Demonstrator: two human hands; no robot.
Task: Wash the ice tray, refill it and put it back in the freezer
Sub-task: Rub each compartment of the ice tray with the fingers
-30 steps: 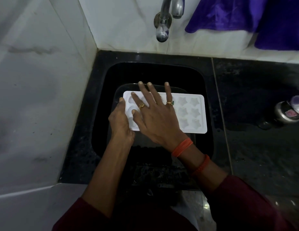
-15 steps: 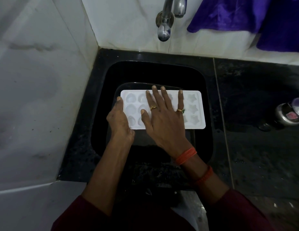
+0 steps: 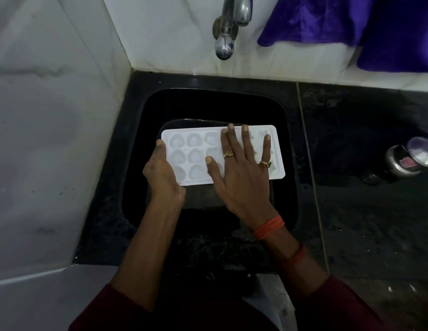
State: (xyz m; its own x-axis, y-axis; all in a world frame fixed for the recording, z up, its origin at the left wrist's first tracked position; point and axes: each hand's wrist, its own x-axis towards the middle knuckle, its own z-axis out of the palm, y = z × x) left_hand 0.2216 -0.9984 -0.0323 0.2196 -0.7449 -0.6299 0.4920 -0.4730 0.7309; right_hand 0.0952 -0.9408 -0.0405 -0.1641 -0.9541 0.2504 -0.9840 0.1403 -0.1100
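A white ice tray (image 3: 191,156) with shaped moulds lies level over the black sink (image 3: 289,139), its long side running left to right. My left hand (image 3: 161,174) grips the tray's left end, thumb on the rim. My right hand (image 3: 241,168) lies flat on the tray's right half with its fingers spread and straight, covering several moulds. A steel tap (image 3: 223,47) hangs from the wall above the sink's back edge; no water stream shows.
White marble walls stand to the left and behind. The black counter (image 3: 366,211) stretches right of the sink, with a steel container (image 3: 404,163) at its right edge. Purple cloth (image 3: 351,22) hangs at the top right.
My right hand has slid from the tray's left half across to its right half, uncovering the left moulds. The left hand keeps its hold on the left end.
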